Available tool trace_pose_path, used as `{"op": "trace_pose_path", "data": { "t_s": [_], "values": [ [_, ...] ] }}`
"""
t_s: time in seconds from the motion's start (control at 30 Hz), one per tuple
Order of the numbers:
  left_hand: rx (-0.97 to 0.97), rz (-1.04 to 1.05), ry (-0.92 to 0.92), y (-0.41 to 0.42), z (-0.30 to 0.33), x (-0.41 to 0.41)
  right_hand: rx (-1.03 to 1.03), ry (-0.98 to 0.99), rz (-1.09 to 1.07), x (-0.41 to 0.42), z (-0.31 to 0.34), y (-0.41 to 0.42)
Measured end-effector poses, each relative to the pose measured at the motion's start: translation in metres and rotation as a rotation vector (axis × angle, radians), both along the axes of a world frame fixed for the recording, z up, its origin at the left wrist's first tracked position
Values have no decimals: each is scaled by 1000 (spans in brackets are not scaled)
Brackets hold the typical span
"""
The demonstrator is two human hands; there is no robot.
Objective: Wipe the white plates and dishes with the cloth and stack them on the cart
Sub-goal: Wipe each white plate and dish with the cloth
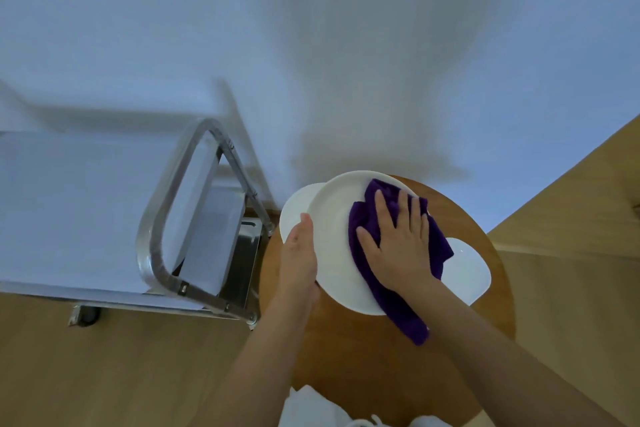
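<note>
A large white plate [332, 229] is held tilted over a round wooden table [363, 357]. My left hand [298, 260] grips its left rim, thumb on the upper face. My right hand [398, 246] lies flat with spread fingers on a purple cloth [367, 218], pressing it against the plate's face; the cloth's tail hangs past the lower rim. Behind the left rim shows a second white plate [294, 208]. A white squarish dish [467, 267] sits on the table to the right, partly hidden by my right hand and the cloth.
A metal cart [86, 218] with a tubular handle [162, 218] and a wheel stands to the left, close to the table's edge. A white wall is behind. The floor is light wood. White fabric shows at the bottom edge.
</note>
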State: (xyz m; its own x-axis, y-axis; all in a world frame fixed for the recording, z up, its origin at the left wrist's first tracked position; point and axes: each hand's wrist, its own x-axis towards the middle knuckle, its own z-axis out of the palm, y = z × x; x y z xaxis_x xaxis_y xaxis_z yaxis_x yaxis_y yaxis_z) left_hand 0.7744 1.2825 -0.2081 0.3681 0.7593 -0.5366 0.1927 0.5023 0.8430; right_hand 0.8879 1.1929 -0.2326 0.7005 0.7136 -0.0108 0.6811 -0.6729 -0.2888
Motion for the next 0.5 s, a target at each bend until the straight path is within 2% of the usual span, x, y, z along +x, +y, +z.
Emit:
{"op": "trace_pose_path", "data": {
  "t_s": [0.13,0.23,0.33,0.5],
  "values": [
    [128,-84,59,-7,7,-2,79,47,-226,-8,6,15],
    [149,-115,53,-13,14,-1,93,108,-292,-11,18,35],
    [141,-115,25,-16,17,0,161,91,-233,-20,30,52],
    [138,-74,-83,-10,21,-4,230,1,4,-45,32,59]
  ]
}}
